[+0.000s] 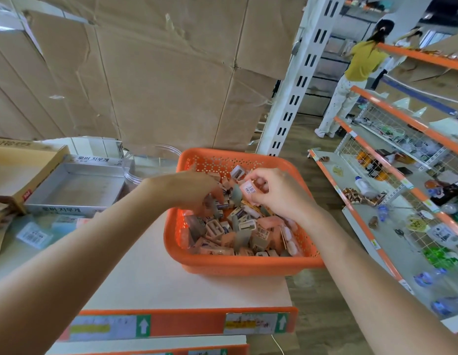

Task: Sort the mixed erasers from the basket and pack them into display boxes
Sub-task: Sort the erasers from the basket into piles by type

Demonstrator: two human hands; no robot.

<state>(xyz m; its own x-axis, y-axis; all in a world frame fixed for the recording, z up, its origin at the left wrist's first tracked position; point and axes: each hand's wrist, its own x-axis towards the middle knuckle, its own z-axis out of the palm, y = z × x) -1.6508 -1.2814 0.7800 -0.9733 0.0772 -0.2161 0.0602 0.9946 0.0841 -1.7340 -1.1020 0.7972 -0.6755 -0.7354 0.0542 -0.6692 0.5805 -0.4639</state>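
The work took place in a shop aisle, on a white shelf top (151, 272) edged with an orange price strip (187, 321) and backed by a wall of flattened brown cardboard (146, 73). On the shelf's right part sat a perforated orange plastic basket (238, 265), filled with a jumble of small pink, grey and beige erasers (238, 231).

The right hand (274, 193) was raised over the basket's far half, thumb and fingertips pinching a pale pink eraser with a barcode label (249, 188). The left hand (194, 190) reached in from the left, its curved fingers dipped into the pile. Whether they had hold of anything could not be told.

Left of the basket lay a shallow grey display box with Korean lettering (61, 210), open at the top. A tan cardboard box (23, 170) rested against its left side, and a clear round plastic tub (151, 160) stood behind, between box and basket.

Further right, orange-and-white shelving with wire dividers (376, 201) held assorted goods. Beyond it, a person in a yellow top (363, 62) stood facing away.
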